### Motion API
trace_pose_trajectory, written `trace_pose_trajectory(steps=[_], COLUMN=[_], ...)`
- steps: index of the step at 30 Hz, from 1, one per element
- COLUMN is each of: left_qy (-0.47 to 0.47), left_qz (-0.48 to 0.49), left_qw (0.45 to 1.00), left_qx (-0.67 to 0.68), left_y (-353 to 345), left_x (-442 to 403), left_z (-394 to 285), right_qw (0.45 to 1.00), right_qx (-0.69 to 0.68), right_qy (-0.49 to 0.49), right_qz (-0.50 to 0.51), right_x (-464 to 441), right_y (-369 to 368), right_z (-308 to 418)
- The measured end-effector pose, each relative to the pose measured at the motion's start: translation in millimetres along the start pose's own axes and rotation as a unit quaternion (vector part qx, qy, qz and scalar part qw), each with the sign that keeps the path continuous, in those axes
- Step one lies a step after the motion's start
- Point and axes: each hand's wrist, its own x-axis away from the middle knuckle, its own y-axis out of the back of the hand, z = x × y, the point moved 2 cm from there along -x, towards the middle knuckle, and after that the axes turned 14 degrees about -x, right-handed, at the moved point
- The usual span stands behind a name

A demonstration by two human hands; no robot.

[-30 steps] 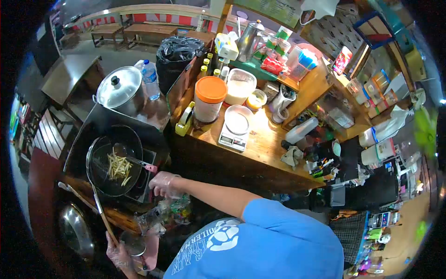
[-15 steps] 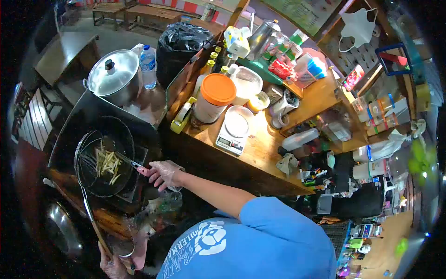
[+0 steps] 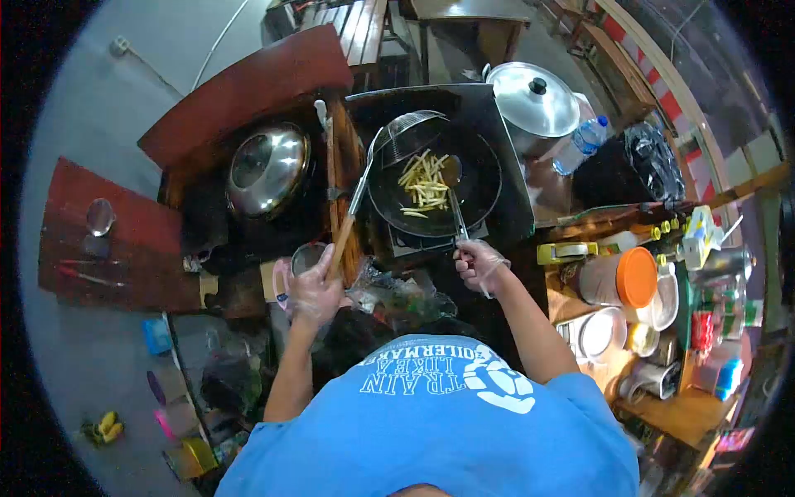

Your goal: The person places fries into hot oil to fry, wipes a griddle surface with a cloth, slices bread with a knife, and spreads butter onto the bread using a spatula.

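My left hand [image 3: 315,286], in a clear plastic glove, is closed around the wooden handle [image 3: 340,247] of a wire strainer [image 3: 399,139]. The strainer's mesh is tilted over the far left part of a dark wok [image 3: 490,199]. Pale cut potato sticks [image 3: 426,180] lie heaped in the wok. My right hand [image 3: 480,267], gloved too, grips a long-handled metal spatula [image 3: 457,207]. Its rounded head touches the right side of the potato heap. The wok sits on a stove [image 3: 414,243].
A lidded pot [image 3: 534,99] and a water bottle [image 3: 580,145] stand right of the stove. A lidded metal pan [image 3: 267,170] is at the left. Crumpled plastic [image 3: 397,294] lies before the stove. An orange-lidded tub [image 3: 636,277] and a scale are on the right counter.
My view has swung left, bringing both arms into sight. The strainer's mesh now tilts at the wok's far left, apart from the potato heap. Both hands keep their holds.
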Motion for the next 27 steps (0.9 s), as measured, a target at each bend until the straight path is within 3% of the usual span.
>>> trace_pose_trajectory(steps=[2, 4, 6, 8, 9, 10, 12, 14, 16, 18, 20, 22, 23, 26, 27], left_qy=[0.027, 0.028, 0.046, 0.012, -0.011, -0.011, -0.005, 0.001, 0.022, 0.016, -0.062, -0.048, -0.019, 0.018, 0.011], left_qz=[-0.023, -0.030, -0.027, -0.006, -0.012, -0.014, 0.020, 0.036, 0.012, 0.017, -0.008, 0.010, 0.049, 0.085, 0.059], left_qw=[0.994, 0.999, 0.997, 1.000, 1.000, 1.000, 0.998, 0.999, 0.999, 0.997, 0.996, 0.999, 0.998, 0.992, 0.997], left_qx=[0.101, 0.023, 0.047, 0.012, -0.007, -0.003, 0.057, 0.039, 0.044, 0.078, -0.055, 0.000, 0.015, 0.086, 0.053], left_y=[-8, -32, -46, -44, -40, -35, -22, 5, 19, 37, 47, 39, 28, -12, -21], left_x=[0, -9, -6, 2, 9, 15, 25, 37, 47, 51, 55, 53, 50, 32, 26], left_z=[-16, -12, -8, -17, -21, -20, -20, -29, -22, -20, -12, -12, -10, 2, 2], right_qw=[0.994, 0.989, 0.947, 0.937, 0.723, 0.386, 0.393, 0.542, 0.523, 0.426, 0.432, 0.399, 0.448, 0.437, 0.438], right_qx=[0.095, 0.124, 0.260, 0.290, 0.632, 0.865, 0.874, 0.774, 0.805, 0.856, 0.852, 0.876, 0.842, 0.846, 0.845], right_qy=[0.048, 0.061, 0.169, 0.175, 0.270, 0.317, 0.276, 0.294, 0.248, 0.270, 0.265, 0.247, 0.278, 0.267, 0.268], right_qz=[-0.029, -0.045, -0.085, -0.091, -0.074, -0.045, -0.074, -0.142, -0.126, -0.116, -0.130, -0.111, -0.117, -0.148, -0.147], right_x=[2, 21, 44, 22, 33, 51, 93, 133, 146, 143, 139, 138, 141, 137, 135], right_y=[1, -13, -28, 7, 3, -14, -34, -52, -60, -49, -43, -38, -37, -38, -37], right_z=[5, 15, 28, 42, 50, 49, 48, 49, 52, 52, 52, 51, 49, 46, 44])
